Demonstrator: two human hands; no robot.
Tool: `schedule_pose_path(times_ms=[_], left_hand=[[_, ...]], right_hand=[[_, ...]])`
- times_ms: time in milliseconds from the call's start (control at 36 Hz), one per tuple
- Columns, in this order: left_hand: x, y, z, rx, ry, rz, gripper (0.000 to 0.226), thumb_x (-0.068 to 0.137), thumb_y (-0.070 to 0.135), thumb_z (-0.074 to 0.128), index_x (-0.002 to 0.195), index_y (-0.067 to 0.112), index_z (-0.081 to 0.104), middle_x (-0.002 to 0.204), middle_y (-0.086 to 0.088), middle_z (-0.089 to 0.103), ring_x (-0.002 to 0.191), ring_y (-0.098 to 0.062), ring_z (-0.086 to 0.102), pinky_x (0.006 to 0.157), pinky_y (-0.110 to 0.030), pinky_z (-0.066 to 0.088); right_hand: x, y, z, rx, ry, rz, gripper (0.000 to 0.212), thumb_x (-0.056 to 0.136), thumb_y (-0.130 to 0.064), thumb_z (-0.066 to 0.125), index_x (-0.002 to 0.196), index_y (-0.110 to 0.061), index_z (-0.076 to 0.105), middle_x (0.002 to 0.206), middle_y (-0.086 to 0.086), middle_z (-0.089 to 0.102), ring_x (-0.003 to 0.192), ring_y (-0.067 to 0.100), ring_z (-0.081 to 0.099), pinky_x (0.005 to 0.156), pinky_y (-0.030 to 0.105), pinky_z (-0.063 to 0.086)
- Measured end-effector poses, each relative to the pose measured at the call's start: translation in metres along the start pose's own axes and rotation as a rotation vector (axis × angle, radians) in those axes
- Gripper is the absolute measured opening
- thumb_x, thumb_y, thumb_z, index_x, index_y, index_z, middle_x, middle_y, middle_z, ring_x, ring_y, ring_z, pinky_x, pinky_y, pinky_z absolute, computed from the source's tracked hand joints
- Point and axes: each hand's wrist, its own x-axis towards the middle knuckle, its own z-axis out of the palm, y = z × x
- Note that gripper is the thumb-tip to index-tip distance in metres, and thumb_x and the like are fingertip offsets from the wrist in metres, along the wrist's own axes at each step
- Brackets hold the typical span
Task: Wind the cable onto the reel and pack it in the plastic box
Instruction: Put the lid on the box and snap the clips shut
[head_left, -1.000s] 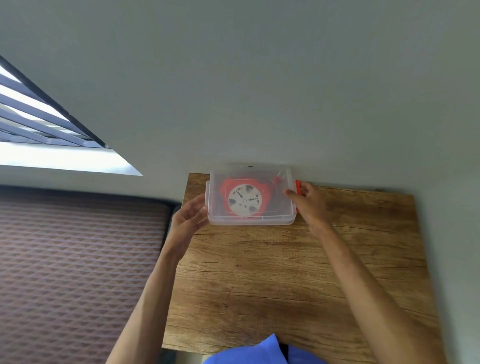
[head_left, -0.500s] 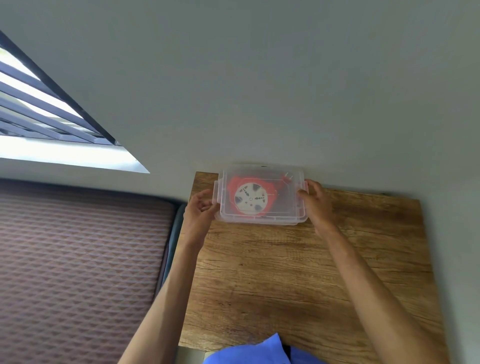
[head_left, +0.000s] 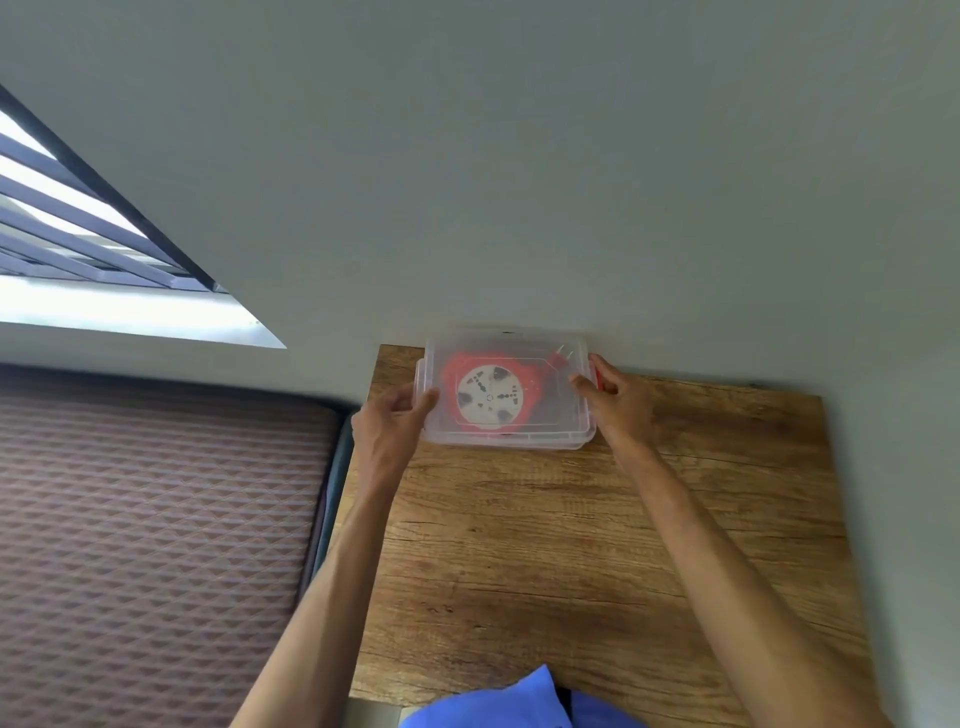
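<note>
A clear plastic box (head_left: 550, 436) with its lid on sits at the far edge of the wooden table (head_left: 597, 545), against the wall. Through the lid I see the red cable reel (head_left: 488, 396) with its white socket face, and the plug near the box's far right corner. My left hand (head_left: 389, 421) grips the box's left end at its clasp. My right hand (head_left: 615, 397) grips the right end, fingers on the red clasp (head_left: 597, 376).
A grey wall (head_left: 519, 182) rises right behind the box. A bed with a brown patterned mattress (head_left: 156, 545) lies left of the table. A barred window (head_left: 78, 244) is at upper left. Blue clothing (head_left: 519, 701) shows at the near table edge.
The red right clasp, visible a second ago and covered half a second ago, shows again under my right fingers. My left hand has closed onto the left end of the box.
</note>
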Motion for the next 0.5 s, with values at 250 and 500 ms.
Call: schedule_pose_path(times_ms=[250, 500], left_hand=[[0.017, 0.005, -0.013, -0.302, -0.17, -0.232, 0.036, 0.091, 0.05, 0.091, 0.105, 0.018, 0.084, 0.094, 0.007, 0.086, 0.093, -0.016, 0.086, 0.067, -0.029, 0.069], [0.003, 0.009, -0.003, -0.103, -0.043, -0.033, 0.019, 0.1, 0.036, 0.083, 0.116, 0.027, 0.09, 0.09, 0.014, 0.086, 0.088, -0.006, 0.083, 0.094, -0.04, 0.069]], right_hand=[[0.003, 0.001, -0.011, 0.169, 0.002, 0.233, 0.06, 0.091, -0.038, 0.084, 0.145, -0.029, 0.061, 0.126, -0.004, 0.076, 0.101, 0.018, 0.079, 0.087, 0.042, 0.067], [0.004, 0.001, -0.014, 0.212, -0.039, 0.292, 0.01, 0.099, -0.029, 0.076, 0.108, -0.028, 0.08, 0.098, -0.003, 0.084, 0.092, 0.019, 0.082, 0.084, 0.04, 0.066]])
